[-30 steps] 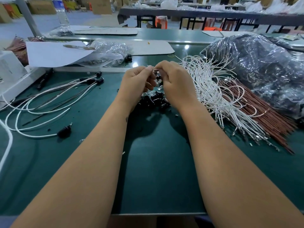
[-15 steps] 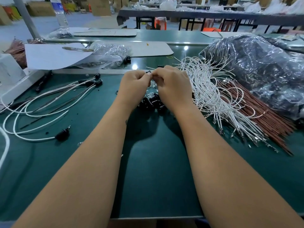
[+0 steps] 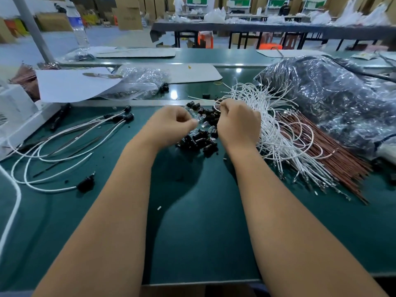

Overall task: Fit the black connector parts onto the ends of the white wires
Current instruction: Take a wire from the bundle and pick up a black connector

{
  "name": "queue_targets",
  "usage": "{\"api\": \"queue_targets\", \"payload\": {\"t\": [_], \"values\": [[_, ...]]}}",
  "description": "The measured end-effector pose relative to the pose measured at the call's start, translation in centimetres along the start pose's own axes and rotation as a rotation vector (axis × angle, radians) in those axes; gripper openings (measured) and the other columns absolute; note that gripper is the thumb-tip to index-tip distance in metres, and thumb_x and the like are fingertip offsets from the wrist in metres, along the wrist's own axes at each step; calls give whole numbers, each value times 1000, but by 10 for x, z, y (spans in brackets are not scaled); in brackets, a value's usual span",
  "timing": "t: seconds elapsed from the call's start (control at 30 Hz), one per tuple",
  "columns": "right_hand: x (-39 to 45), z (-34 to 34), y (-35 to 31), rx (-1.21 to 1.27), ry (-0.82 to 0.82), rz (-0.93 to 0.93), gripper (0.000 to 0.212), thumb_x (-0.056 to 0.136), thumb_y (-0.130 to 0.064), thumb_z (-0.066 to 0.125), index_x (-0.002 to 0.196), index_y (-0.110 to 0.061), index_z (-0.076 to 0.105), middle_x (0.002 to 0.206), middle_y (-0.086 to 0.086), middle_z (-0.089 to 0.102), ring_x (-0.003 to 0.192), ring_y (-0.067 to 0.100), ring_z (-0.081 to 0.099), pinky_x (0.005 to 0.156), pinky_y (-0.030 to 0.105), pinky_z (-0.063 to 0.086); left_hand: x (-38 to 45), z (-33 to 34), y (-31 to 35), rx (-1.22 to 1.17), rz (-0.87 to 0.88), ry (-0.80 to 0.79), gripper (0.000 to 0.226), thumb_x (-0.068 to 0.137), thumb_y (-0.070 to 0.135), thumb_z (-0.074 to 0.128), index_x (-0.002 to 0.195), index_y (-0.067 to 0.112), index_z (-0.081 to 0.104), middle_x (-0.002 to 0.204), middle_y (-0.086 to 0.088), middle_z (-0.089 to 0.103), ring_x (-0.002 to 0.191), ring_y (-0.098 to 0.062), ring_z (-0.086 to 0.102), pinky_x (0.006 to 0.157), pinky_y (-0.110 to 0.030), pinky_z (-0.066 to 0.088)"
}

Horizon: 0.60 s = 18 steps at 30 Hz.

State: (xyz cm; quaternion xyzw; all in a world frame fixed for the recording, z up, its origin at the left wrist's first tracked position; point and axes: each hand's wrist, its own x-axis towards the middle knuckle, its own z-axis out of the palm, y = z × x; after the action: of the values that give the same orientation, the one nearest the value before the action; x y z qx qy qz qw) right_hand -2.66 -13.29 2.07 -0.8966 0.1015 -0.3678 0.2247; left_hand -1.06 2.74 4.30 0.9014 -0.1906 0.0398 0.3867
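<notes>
A heap of small black connector parts, with a few clear pieces mixed in, lies on the green mat between my hands. My right hand pinches a loop of white wire at the near edge of the big white wire bundle. My left hand hovers over the heap's left side with curled fingers and the thumb against the forefinger. Blur hides whether it holds anything. At the left lie several white wires with black connectors fitted, one connector nearest me.
Brown wires lie under and right of the white bundle. A large plastic bag of dark parts fills the back right. A clear bag, white paper, a water bottle and a white device stand at the back left.
My hands, which met fingertip to fingertip above the heap, have come apart. The left has dropped down and left, the right has shifted right with the white wire.
</notes>
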Motion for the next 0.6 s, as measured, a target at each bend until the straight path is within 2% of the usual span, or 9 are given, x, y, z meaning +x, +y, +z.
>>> {"api": "queue_targets", "payload": {"t": [0.07,0.13,0.23,0.3,0.4,0.5,0.6], "values": [[-2,-2,-1,40,-13,23,23,98,-16,47,104,-17,69,96,0,68,75,14,48,78,27,25,-2,3,4,49,55,-154,8,82,29,72,83,21,71,60,10,53,51,-2,46,54,-20,38],[-1,-3,-1,51,-41,26,24,99,-18,46,106,-18,69,100,0,68,78,14,50,80,26,26,-2,9,7,145,92,-192,15,80,23,73,95,23,74,65,9,51,59,-6,48,60,-23,39],[-1,-5,-3,61,-70,14,25,98,-18,46,109,-18,69,103,2,68,92,20,58,80,26,28,-2,18,10,288,150,-119,25,78,24,72,103,29,74,80,6,49,78,-14,50,75,-28,45],[-2,-6,-5,90,-84,6,26,97,-17,47,109,-16,69,104,5,68,96,24,59,82,28,35,-2,24,10,346,165,-65,27,78,26,71,105,29,73,95,-2,50,98,-23,50,87,-38,47],[-4,-5,-7,176,-119,-10,29,97,-12,44,112,-12,69,109,8,66,101,25,57,88,33,43,-2,29,7,427,175,41,22,81,27,70,103,28,74,110,-4,56,113,-29,45,93,-42,44],[-4,-4,-8,271,-130,-20,28,98,-11,45,115,-11,67,113,6,67,104,20,57,81,23,38,0,29,2,313,193,169,18,83,23,71,101,23,75,105,-3,60,105,-26,49,88,-37,44],[-5,-3,-10,351,-100,-15,21,96,-12,51,108,-14,68,101,3,70,91,18,61,71,24,41,3,27,-2,-56,170,322,16,83,18,72,98,22,74,92,2,61,73,-10,50,73,-25,45]]}}
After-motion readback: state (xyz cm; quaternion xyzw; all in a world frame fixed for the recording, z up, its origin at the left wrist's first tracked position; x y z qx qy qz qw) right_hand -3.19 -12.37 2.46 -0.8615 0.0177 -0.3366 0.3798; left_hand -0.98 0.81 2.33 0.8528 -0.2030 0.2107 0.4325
